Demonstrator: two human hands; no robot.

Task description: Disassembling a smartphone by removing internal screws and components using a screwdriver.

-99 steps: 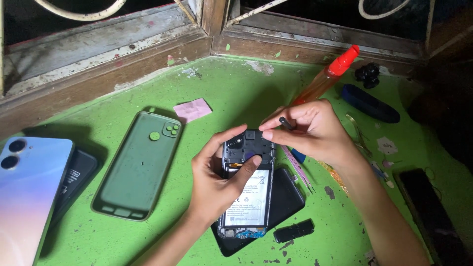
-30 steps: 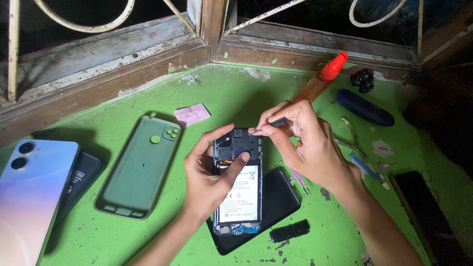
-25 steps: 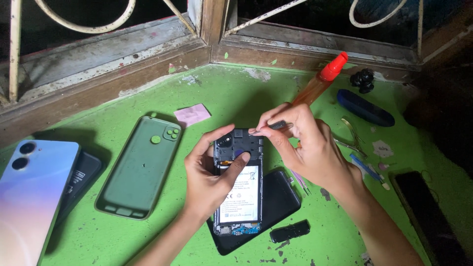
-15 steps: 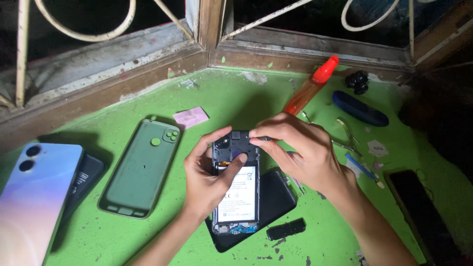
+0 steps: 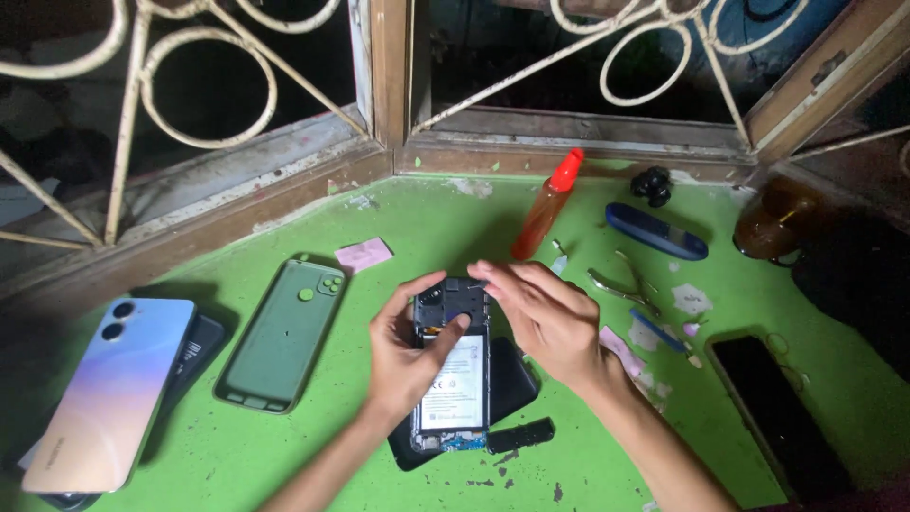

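My left hand grips an opened phone from its left side, thumb across the exposed back. The phone shows a white-labelled battery and a dark camera board at the top. It rests over a black back cover on the green table. My right hand reaches in from the right. Its fingertips are pinched at the phone's top edge on what looks like a thin dark tool, mostly hidden by the fingers.
A green phone case and a pastel phone on a dark phone lie left. An orange bottle, blue oblong case, metal pliers and black screen panel lie right. A short black piece lies below.
My right hand has moved left and lower, from beside the phone's top right corner to directly over its top edge. My left hand keeps the same grip.
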